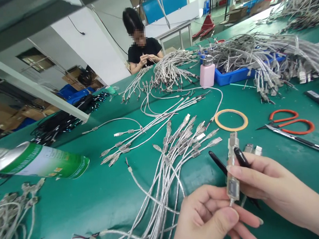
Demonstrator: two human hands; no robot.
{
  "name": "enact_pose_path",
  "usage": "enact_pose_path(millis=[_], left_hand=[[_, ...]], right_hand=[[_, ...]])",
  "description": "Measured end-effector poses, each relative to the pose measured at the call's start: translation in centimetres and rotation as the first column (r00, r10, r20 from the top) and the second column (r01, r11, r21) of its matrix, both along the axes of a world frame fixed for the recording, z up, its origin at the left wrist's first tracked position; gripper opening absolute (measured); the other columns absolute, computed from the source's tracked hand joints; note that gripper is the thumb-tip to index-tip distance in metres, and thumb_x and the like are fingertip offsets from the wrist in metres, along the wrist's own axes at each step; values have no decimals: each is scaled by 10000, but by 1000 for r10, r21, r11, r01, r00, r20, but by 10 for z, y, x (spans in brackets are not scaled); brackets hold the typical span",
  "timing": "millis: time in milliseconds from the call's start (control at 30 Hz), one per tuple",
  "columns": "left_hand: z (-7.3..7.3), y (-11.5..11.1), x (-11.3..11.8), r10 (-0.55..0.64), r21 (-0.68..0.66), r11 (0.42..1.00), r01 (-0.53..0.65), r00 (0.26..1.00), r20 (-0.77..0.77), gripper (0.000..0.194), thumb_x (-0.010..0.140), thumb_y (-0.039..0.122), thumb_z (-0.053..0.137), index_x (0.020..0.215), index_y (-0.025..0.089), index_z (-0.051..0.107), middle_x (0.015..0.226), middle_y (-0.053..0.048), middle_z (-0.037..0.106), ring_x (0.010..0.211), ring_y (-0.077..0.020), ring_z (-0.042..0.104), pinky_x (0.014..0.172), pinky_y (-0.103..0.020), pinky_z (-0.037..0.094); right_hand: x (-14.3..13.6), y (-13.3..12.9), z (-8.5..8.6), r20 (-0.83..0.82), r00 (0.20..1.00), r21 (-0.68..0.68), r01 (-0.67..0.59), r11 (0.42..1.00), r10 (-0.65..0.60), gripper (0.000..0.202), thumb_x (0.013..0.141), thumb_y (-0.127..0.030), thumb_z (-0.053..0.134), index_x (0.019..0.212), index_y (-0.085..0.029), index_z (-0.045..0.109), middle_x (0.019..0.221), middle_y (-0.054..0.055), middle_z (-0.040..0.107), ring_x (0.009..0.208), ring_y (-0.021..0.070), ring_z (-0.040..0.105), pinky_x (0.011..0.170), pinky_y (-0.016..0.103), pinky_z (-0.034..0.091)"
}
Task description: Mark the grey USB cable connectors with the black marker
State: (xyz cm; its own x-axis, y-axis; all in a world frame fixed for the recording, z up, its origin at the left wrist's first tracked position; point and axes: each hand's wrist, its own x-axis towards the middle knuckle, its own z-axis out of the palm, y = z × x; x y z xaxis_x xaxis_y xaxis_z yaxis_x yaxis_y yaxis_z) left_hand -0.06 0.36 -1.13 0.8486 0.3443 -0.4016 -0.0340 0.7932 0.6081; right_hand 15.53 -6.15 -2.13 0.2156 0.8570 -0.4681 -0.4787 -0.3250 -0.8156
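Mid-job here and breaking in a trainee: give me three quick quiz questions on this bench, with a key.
1. Which item are the left hand and right hand both touching?
A) A pink bottle
B) A USB cable
C) A pen

2. True or false: the blue tray has cables in it.

3. Fill in: in this view, the scissors lie to the ____ of the yellow tape roll.

Key: 1 B; 2 true; 3 right.

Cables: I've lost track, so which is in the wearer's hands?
The cable held by left hand and right hand, its plug pointing toward the tape roll; other cables nearby lie on the table.
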Motion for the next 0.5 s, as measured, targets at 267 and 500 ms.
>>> enact_pose_path(millis=[267, 500], left_hand=[[3, -4, 0, -54, -86, 995, 56, 998, 28, 219, 872, 292, 638, 959, 96, 595, 838, -77, 744, 698, -82, 714, 609, -76, 531], [0, -6, -1, -58, -24, 998, 56, 995, -78, 321, 847, 379, 658, 981, 95, 593, 818, -98, 738, 674, -94, 710, 607, -102, 521]], right_hand=[[2, -3, -12, -92, 992, 60, -82, 995, 87, 405, 809, -539, 688, 832, -162, 544, 668, -18, 542, 606, 86, 492, 580, 202, 410], [3, -2, -12, -7, 996, 85, -91, 992, 92, 373, 825, -530, 676, 862, -173, 575, 714, -24, 520, 654, 88, 524, 651, 206, 474]])
